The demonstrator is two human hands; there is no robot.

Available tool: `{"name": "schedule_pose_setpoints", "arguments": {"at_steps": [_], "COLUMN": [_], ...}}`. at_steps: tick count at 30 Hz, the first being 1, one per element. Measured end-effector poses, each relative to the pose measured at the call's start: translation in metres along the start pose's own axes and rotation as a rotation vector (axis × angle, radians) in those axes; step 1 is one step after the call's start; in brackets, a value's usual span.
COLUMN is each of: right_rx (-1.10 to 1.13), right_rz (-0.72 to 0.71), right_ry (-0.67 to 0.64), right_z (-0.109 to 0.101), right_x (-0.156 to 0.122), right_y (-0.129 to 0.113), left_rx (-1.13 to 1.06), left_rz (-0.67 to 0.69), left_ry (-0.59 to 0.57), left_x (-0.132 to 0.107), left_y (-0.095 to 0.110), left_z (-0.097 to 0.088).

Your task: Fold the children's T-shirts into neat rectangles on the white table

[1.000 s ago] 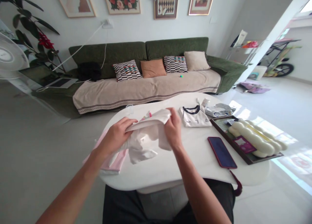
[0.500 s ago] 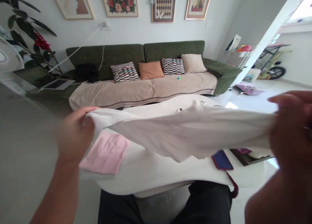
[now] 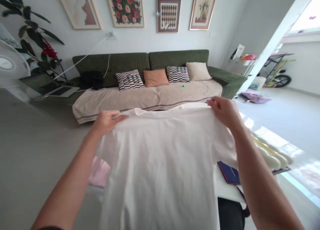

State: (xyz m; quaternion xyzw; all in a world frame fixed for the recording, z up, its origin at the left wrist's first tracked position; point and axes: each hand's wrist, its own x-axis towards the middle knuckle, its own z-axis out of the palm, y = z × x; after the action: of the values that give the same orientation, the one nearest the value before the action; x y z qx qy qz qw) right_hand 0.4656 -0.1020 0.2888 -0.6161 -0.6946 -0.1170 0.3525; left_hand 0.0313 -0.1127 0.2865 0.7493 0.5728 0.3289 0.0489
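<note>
The T-shirt (image 3: 160, 166) is plain white, the sofa cushion (image 3: 130, 79) black-and-white patterned.

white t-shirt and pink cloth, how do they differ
The white t-shirt is white, while the pink cloth is pale pink. The t-shirt hangs spread open from the left hand and right hand, while the cloth is held by neither. The t-shirt shows broadly, the cloth only partly, beside it. Both look like soft fabric.

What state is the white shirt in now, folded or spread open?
Spread open: the white shirt hangs unfolded at full width, held up by its upper edge between the left hand and the right hand.
</note>
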Motion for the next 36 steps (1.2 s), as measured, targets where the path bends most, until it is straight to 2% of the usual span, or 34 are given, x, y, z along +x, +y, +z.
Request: {"name": "schedule_pose_setpoints", "arguments": {"at_steps": [1,2,3,6,8,10,11,14,16,17,19,22,26,30,32,36], "right_rx": [-0.035,-0.079,-0.118,-0.165,-0.16,-0.148,-0.139,-0.106,-0.099,-0.111,-0.159,-0.204,-0.18,-0.131,-0.116,-0.119], "right_rz": [0.014,0.048,0.085,0.141,0.118,0.075,0.046,-0.042,-0.073,-0.061,0.057,0.183,0.169,0.118,0.111,0.157], "right_ry": [-0.062,-0.094,-0.109,-0.096,-0.116,-0.164,-0.202,-0.344,-0.443,-0.516,-0.622,-0.691,-0.713,-0.751,-0.781,-0.836], "right_z": [0.021,0.042,0.06,0.102,0.119,0.133,0.14,0.16,0.173,0.179,0.188,0.195,0.194,0.186,0.182,0.179], "right_x": [0.007,0.014,0.019,0.026,0.015,-0.016,-0.039,-0.13,-0.193,-0.221,-0.263,-0.291,-0.298,-0.305,-0.303,-0.286], "right_y": [0.002,0.004,0.006,0.011,0.011,0.006,0.001,-0.014,-0.02,-0.021,-0.018,-0.01,-0.01,-0.013,-0.013,-0.015], "left_rx": [0.021,0.037,0.063,0.1,0.085,0.048,0.028,0.028,0.082,0.115,0.186,0.277,0.34,0.366,0.375,0.379], "left_rz": [0.026,0.041,0.038,-0.027,-0.036,-0.014,0.007,0.061,0.061,0.06,0.051,0.039,0.029,0.0,-0.027,-0.043], "left_ry": [-0.091,-0.135,-0.127,0.026,0.075,0.02,-0.058,-0.35,-0.485,-0.512,-0.499,-0.414,-0.362,-0.379,-0.402,-0.362], "left_x": [0.01,0.02,0.028,0.042,0.033,0.007,-0.013,-0.082,-0.125,-0.142,-0.165,-0.18,-0.197,-0.212,-0.206,-0.17], "left_y": [-0.006,-0.011,-0.016,-0.024,-0.025,-0.023,-0.023,-0.022,-0.023,-0.025,-0.029,-0.033,-0.034,-0.032,-0.029,-0.024], "left_z": [0.017,0.037,0.057,0.115,0.149,0.182,0.198,0.241,0.261,0.268,0.276,0.277,0.272,0.265,0.262,0.267]}}
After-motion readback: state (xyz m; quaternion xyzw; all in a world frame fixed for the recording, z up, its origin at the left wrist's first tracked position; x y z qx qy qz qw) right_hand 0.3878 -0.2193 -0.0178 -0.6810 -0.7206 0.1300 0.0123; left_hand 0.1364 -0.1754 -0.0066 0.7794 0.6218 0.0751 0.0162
